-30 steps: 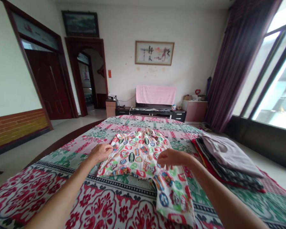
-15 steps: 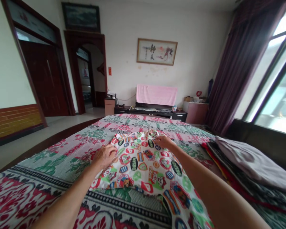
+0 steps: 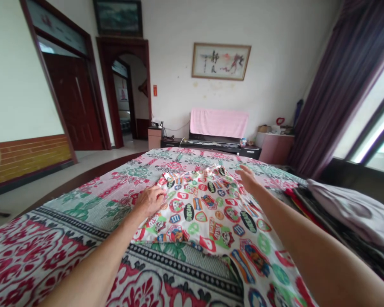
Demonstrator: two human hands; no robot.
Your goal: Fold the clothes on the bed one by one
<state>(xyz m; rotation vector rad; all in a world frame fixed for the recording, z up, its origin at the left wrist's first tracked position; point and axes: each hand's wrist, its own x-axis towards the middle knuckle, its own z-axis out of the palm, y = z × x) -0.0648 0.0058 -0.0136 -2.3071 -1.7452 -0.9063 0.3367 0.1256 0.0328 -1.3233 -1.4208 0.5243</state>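
Note:
A white garment (image 3: 205,213) printed with colourful cartoon badges is spread out on the patterned bed cover (image 3: 92,204). Its narrower part runs toward me at the lower right; I cannot tell whether it is a top or trousers. My left hand (image 3: 152,199) is at the garment's left edge, its bent fingers closed on the cloth and the thumb hidden. Just off the garment's upper right edge, my right hand (image 3: 248,178) hovers or rests with fingers stretched out, holding nothing.
Folded clothes (image 3: 348,213) are piled on the right, a pale one on top. Beyond the bed stands a low black cabinet (image 3: 211,147) with a pink cloth (image 3: 219,123) above it. A purple curtain (image 3: 329,85) hangs by the window.
My right hand has let go of the garment's upper right part and moved outward to the right, fingers opening. The left hand stays at the left edge. The view has shifted slightly left.

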